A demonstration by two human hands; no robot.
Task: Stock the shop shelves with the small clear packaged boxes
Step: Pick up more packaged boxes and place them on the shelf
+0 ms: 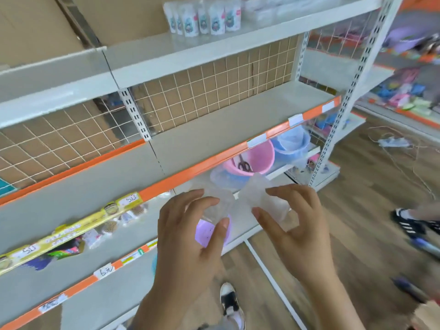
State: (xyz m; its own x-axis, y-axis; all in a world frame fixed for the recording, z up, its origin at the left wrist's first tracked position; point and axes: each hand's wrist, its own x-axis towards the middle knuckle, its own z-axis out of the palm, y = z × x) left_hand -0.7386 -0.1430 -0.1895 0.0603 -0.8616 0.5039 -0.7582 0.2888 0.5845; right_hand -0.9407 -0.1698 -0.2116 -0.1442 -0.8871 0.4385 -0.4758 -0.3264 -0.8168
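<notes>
Nearest the camera, two bare hands are raised side by side in front of the shelving, each holding a small clear box. The left hand [188, 232] pinches the left clear box [217, 206] between its thumb below and curled fingers above; the right hand [297, 225] pinches the right clear box [258, 195] the same way, thumb under, fingers over the top. The two boxes sit just beside each other, corners close or touching; the blur makes that hard to tell. Both are in the air, near the orange-edged front of the middle shelf [238, 120]. Behind and below the hands, a lower shelf carries a pink bucket [252, 160] and a blue bucket [291, 145]. On the far top shelf stands a row of white pouches [204, 17]. To the left, a yellow strip of hanging packets [71, 231] runs along a shelf edge. A shoe [229, 303] shows on the wooden floor [357, 186] below.
</notes>
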